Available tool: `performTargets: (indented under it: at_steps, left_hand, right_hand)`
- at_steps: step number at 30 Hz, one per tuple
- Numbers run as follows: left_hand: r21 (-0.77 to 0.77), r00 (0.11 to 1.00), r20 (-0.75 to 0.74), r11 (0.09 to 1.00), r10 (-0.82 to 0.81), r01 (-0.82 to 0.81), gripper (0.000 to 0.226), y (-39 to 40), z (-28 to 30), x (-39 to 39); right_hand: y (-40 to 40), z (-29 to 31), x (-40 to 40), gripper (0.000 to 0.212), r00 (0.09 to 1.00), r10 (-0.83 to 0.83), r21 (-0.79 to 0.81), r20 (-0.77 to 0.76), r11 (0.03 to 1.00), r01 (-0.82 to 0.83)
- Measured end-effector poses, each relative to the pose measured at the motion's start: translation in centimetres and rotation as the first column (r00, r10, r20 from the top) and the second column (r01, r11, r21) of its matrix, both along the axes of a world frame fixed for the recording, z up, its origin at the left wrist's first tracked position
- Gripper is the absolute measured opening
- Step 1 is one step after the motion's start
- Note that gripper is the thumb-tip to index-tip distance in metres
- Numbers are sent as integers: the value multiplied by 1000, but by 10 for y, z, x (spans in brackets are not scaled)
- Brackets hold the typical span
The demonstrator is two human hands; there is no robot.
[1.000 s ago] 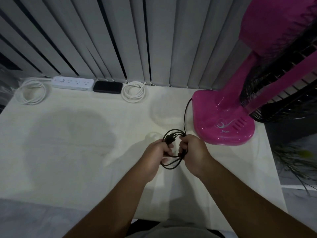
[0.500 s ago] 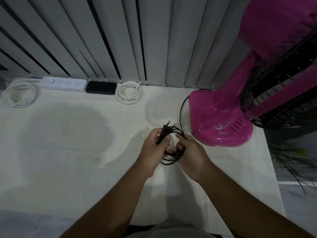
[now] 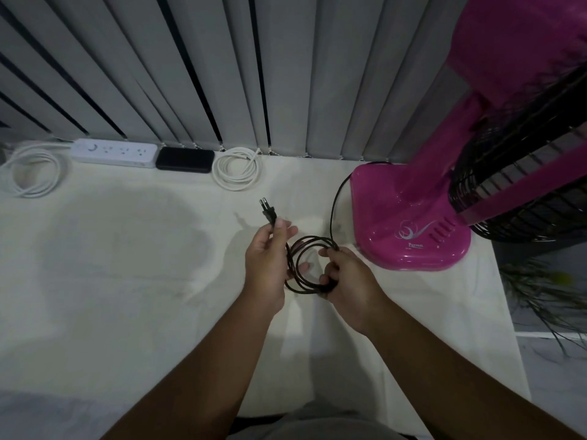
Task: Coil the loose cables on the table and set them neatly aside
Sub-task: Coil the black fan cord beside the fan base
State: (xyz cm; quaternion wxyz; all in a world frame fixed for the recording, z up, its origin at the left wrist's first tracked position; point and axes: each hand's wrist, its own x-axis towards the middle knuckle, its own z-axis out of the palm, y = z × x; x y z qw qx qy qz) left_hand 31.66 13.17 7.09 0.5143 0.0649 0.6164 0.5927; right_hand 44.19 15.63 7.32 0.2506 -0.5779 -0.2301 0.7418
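Note:
A black power cable (image 3: 297, 265) is looped into a small coil between my hands, just above the white table (image 3: 127, 281). My left hand (image 3: 266, 262) pinches the cable just below its two-pin plug (image 3: 267, 211), which points up and away from me. My right hand (image 3: 346, 277) grips the right side of the coil. From the coil, the cable runs up and round to the back of the pink fan's base (image 3: 409, 217).
Along the back edge by the grey blinds lie a coiled white cable (image 3: 236, 169), a black flat device (image 3: 185, 159), a white power strip (image 3: 114, 153) and its looped white cord (image 3: 33, 173). The pink fan stands at the right. Plant leaves (image 3: 546, 296) show beyond the right edge.
My hands have drawn slightly apart, so the coil now shows as open loops. The left hand has lifted the plug end up and left, clear of the coil.

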Motion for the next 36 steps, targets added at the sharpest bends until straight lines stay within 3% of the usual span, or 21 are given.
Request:
performTargets:
  at_steps: [7, 11, 14, 16, 19, 24, 28, 30, 32, 33, 35, 36]
  left_hand:
    - [-62, 986, 166, 997, -30, 41, 41, 3, -7, -6]
    - [-195, 953, 175, 940, -247, 279, 56, -1, -9, -8]
    - [-133, 891, 313, 913, -330, 385, 60, -10, -11, -10]
    - [-62, 867, 377, 926, -325, 373, 45, -15, -11, -7]
    - [-17, 889, 355, 949, -288, 314, 25, -18, -11, 4]
    - [-7, 900, 435, 1000, -5, 9, 30, -11, -9, 9]
    - [-97, 980, 200, 995, -16, 36, 29, -3, -9, 1]
    - [-165, 992, 71, 979, -105, 115, 31, 2, -8, -6]
    - [-208, 979, -6, 958, -204, 198, 33, 8, -7, -12]
    - [-221, 965, -40, 944, -260, 245, 34, 10, -6, -14]
    - [-235, 923, -92, 909, -373, 344, 34, 16, -5, -16]
    - [-237, 899, -113, 890, -423, 389, 34, 20, -4, -16]
  right_hand:
    - [3, 0, 1, 27, 996, 24, 90, 88, 995, -32]
    - [4, -1, -3, 27, 997, -11, 75, 70, 997, 6]
    - [5, -2, -3, 27, 994, -81, 73, 71, 994, 76]
    - [5, -4, -3, 27, 989, -117, 73, 96, 991, 110]
    - [2, -4, -5, 27, 982, -104, 67, 160, 993, 94]
    - [-10, -6, -2, 32, 942, 110, 112, 319, 982, -153]
    - [-13, -14, 6, 28, 882, 195, 131, 429, 953, -274]
    - [-6, -13, 10, 63, 867, 112, 210, 485, 948, -239]
    - [5, -8, 14, 96, 774, 43, 386, 632, 848, -362]
    - [11, -5, 16, 100, 710, 31, 458, 704, 744, -486]
    - [23, 0, 18, 87, 601, 111, 463, 792, 533, -709]
    - [29, 2, 17, 77, 572, 228, 416, 788, 488, -767]
